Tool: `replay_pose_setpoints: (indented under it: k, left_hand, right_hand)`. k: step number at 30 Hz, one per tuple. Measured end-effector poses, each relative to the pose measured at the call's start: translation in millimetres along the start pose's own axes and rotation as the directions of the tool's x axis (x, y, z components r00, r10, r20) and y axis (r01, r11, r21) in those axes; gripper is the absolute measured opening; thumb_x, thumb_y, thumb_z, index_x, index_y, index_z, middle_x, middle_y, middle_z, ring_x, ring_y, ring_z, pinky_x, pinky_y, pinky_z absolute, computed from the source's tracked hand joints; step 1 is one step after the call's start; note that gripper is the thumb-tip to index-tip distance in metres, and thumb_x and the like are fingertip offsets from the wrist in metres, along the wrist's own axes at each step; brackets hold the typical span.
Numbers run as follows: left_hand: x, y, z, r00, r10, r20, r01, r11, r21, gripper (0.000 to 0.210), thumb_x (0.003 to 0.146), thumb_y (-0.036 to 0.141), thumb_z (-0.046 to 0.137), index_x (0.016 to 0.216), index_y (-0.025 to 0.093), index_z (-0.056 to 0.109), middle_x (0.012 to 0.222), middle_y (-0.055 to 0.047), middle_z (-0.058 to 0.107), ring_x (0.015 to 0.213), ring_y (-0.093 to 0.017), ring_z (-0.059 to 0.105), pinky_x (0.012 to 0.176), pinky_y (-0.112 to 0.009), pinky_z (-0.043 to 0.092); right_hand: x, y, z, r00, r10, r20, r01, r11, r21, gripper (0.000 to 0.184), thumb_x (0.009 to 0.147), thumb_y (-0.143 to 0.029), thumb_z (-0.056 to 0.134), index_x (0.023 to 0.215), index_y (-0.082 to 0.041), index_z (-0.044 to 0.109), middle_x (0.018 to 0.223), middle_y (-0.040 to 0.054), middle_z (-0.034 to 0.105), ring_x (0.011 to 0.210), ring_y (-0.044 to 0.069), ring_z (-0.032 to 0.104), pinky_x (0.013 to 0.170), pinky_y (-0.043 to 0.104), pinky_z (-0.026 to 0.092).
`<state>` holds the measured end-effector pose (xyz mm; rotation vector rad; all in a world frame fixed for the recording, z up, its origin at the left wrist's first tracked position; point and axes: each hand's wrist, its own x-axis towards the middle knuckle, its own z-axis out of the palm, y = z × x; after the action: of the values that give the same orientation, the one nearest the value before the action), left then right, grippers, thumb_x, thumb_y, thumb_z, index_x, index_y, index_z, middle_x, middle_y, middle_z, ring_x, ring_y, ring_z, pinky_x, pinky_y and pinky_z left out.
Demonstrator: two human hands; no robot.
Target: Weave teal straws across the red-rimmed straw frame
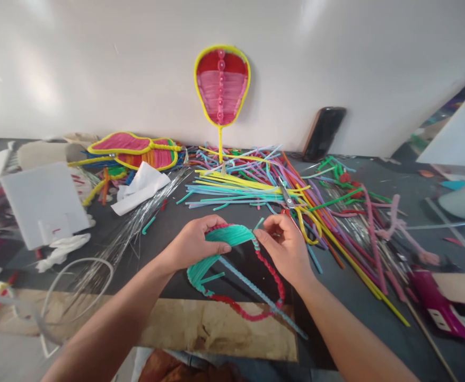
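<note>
Roughly, from your left: a white card [47, 204] tilts up beside a crumpled white cloth [64, 249], with a pale cable [108, 270] curling below them. Next, a yellow-edged piece [121, 143] with pink filling lies behind some folded white paper [142, 185], and a fan of thin silver wires [131, 223] spreads toward you.

Your left hand [196, 241] pinches the upper left of the fuzzy loop [234, 305], thumb on the turquoise bands [232, 234], fingers behind. The loop hangs between your two hands, over the near edge of the dark table [164, 268]. A pale blue twisted stem [252, 288] slants across it and past its lower right rim.

As for progress: turquoise fills the top and left of the loop; the middle and lower right are bare red twist and gap, so I judge the filling partly done, with most of the inside left. One loose turquoise end sticks inward at lower left. Behind, a yellow-rimmed paddle [208, 87] stands up, looking complete.

Your right hand [288, 246] pinches a short turquoise end [259, 223] at the loop's upper right, thumb against forefinger. Beyond it: scissors [286, 193] on the stem pile, a phone [324, 132] leaning on the white wall, and a magenta tool [435, 300].
</note>
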<state>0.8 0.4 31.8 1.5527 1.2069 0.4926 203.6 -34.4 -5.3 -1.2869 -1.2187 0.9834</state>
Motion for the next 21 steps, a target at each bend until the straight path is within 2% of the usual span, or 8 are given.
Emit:
replay_pose_setpoints:
  k: [2,5,10,12,18,21]
  left_hand:
    - [0.0,0.4,0.4,1.0,0.007,-0.008,-0.007,1.0,0.005,0.028,0.063,0.03,0.072,0.086,0.018,0.063,0.077,0.003,0.064,0.072,-0.015,0.057,0.065,-0.022,0.044]
    - [0.0,0.5,0.5,1.0,0.003,-0.019,-0.003,1.0,0.004,0.028,0.062,0.029,0.072,0.086,0.018,0.063,0.076,0.003,0.065,0.072,-0.016,0.058,0.064,-0.022,0.044]
    - [1.1,-1.3,0.5,1.0,-0.008,-0.022,0.008,1.0,-0.017,0.028,0.063,0.031,0.071,0.086,0.018,0.062,0.076,0.003,0.064,0.071,-0.016,0.058,0.063,-0.022,0.044]
    - [1.6,-2.3,0.5,1.0,-0.002,-0.025,0.001,1.0,-0.022,0.028,0.063,0.031,0.071,0.087,0.018,0.062,0.077,0.003,0.064,0.074,-0.016,0.058,0.065,-0.023,0.044]
    - [1.4,-3.3,0.0,1.0,0.013,-0.026,-0.013,1.0,-0.009,0.027,0.063,0.03,0.072,0.086,0.018,0.062,0.076,0.003,0.064,0.073,-0.016,0.058,0.065,-0.022,0.044]
    - [1.5,-3.9,0.1,0.999,0.028,-0.024,-0.028,0.999,0.018,0.026,0.064,0.03,0.072,0.085,0.018,0.062,0.074,0.004,0.063,0.07,-0.014,0.056,0.064,-0.021,0.043]
  right_hand:
    - [-1.4,-2.6,-2.1,0.996,-0.064,0.067,0.071,0.993,-0.093,0.006,0.08,-0.028,0.064,0.077,-0.022,0.064,0.08,0.0007,0.062,0.073,0.014,0.058,0.067,0.024,0.046]
    - [-3.0,-4.8,-3.7,0.989,-0.058,0.136,0.069,0.994,-0.08,0.013,0.084,-0.03,0.059,0.081,-0.023,0.069,0.084,0.0025,0.067,0.079,0.017,0.06,0.073,0.026,0.045]
    - [-4.1,-3.6,-4.1,0.976,0.051,0.212,-0.052,0.999,0.001,0.017,0.08,-0.034,0.063,0.087,-0.021,0.07,0.079,0.0015,0.067,0.071,0.016,0.059,0.063,0.025,0.044]
    - [-4.1,-3.8,-3.2,0.963,0.079,0.259,-0.084,0.996,0.005,0.017,0.076,-0.032,0.068,0.087,-0.02,0.07,0.078,0.0005,0.066,0.07,0.015,0.057,0.064,0.024,0.044]
    - [-1.8,-8.0,-1.3,0.916,0.191,0.353,-0.242,0.964,0.108,0.016,0.071,-0.033,0.071,0.079,-0.019,0.069,0.063,-0.0032,0.061,0.056,0.01,0.049,0.055,0.021,0.04]
    - [-0.6,-8.6,-2.2,0.888,0.237,0.394,-0.32,0.934,0.16,0.018,0.069,-0.034,0.073,0.073,-0.018,0.068,0.062,-0.0033,0.059,0.056,0.009,0.048,0.053,0.02,0.038]
